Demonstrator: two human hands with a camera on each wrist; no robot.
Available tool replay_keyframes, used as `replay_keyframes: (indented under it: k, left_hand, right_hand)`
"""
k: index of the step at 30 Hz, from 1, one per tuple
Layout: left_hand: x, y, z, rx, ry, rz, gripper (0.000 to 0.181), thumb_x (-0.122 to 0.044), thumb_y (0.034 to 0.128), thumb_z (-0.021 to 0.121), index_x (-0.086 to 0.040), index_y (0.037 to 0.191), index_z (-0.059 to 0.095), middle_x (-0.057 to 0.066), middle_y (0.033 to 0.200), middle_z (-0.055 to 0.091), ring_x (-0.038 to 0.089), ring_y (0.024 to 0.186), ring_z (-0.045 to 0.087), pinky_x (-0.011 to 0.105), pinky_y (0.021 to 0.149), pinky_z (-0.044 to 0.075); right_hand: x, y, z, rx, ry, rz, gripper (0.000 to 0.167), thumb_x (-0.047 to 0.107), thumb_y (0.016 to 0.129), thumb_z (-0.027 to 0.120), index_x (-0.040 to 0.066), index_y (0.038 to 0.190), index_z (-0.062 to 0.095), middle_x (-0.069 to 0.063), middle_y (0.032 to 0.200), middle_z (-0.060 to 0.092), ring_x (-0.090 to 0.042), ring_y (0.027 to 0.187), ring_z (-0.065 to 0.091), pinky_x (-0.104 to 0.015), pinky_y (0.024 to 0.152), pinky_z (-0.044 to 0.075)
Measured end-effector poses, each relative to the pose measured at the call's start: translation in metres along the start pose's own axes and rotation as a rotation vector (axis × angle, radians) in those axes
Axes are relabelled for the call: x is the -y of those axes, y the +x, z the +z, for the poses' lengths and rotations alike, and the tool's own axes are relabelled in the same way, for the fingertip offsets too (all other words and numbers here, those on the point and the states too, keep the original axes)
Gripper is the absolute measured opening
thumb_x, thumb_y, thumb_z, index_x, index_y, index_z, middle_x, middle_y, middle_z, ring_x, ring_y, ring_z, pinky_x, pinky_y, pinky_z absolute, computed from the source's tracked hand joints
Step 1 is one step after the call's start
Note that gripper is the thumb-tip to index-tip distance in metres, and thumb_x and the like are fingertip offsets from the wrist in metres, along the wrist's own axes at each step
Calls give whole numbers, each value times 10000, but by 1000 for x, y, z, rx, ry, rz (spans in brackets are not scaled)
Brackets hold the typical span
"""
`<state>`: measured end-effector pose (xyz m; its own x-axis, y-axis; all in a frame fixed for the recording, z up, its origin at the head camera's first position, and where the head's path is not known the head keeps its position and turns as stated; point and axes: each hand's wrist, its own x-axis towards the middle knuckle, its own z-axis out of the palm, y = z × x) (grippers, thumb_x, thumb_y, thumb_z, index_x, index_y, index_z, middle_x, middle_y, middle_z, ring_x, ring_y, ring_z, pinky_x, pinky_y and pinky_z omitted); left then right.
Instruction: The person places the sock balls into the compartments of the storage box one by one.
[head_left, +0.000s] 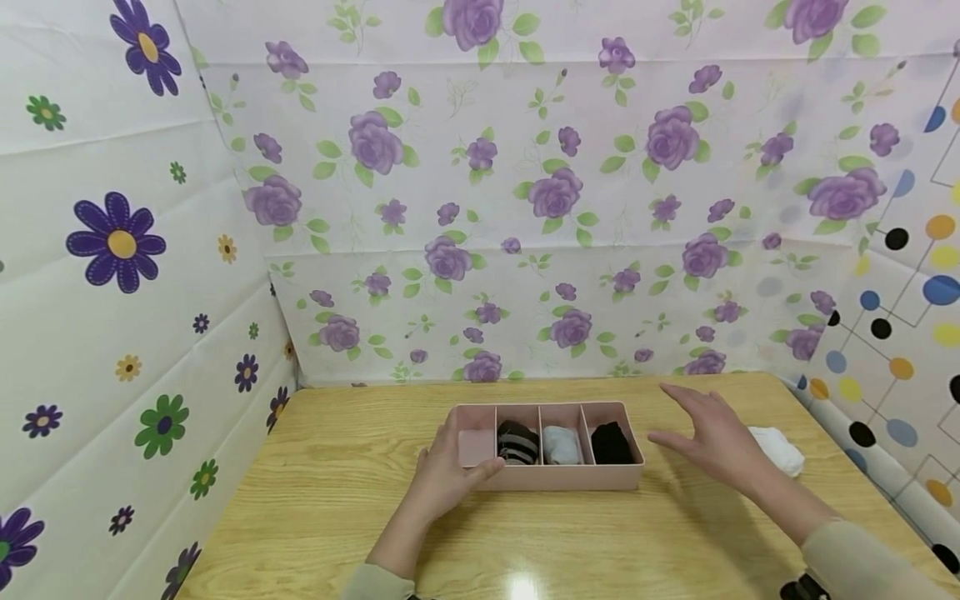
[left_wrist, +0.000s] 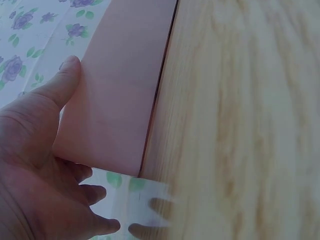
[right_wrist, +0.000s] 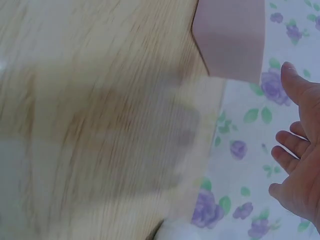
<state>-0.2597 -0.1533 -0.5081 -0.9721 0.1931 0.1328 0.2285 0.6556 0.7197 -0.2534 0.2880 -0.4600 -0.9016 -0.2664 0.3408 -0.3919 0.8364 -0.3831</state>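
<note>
Toward 3 o'clock from the left hand point(head_left: 445, 472) gripping its end stretched the pink box point(head_left: 558, 478), lengthwise; the right hand point(head_left: 708, 435) hung apart, wide and empty, a white bundle point(head_left: 782, 452) at its 3 o'clock.

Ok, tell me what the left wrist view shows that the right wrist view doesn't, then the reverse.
Only the left wrist view shows the left hand, its thumb against the long wall of the pale pink rectangular box.

Only the right wrist view shows the right hand, apart from the box and holding nothing, and a sliver of the soft white bundle at the bottom edge.

Both share the box's outer walls, the light wood-grain table and the white sheet with purple flowers.
</note>
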Motion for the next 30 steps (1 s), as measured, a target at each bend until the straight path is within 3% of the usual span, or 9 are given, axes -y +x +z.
replay_keyframes:
  k: [15, 23, 30]
  left_hand:
    - [2, 0, -1, 4, -4, 2, 1264, -635, 935, 831, -12, 1763, 106, 300, 1762, 270, 518, 1599, 315, 831, 1235, 122]
    - [2, 1, 0, 3, 0, -1, 1268, -633, 930, 837, -9, 1762, 112, 311, 1753, 284, 520, 1590, 335, 836, 1229, 137]
    - [2, 1, -1, 5, 10, -1, 1263, -633, 932, 835, -6, 1760, 117, 305, 1753, 291, 515, 1587, 345, 840, 1225, 143]
  right_hand:
    - [-40, -19, -16, 7, -39, 75, 925, 466, 1006, 823, -72, 1643, 423, -385, 1570, 511, -624, 1414, 479, -786, 1222, 222]
    - [-65, -31, -26, 33, -47, 157, 950, 486, 1009, 815, -89, 1643, 403, -411, 1585, 465, -690, 1393, 411, -840, 1074, 344]
    - [-90, -40, -31, 30, -56, 174, 998, 506, 989, 833, -122, 1631, 397, -435, 1563, 468, -671, 1383, 446, -807, 1048, 412]
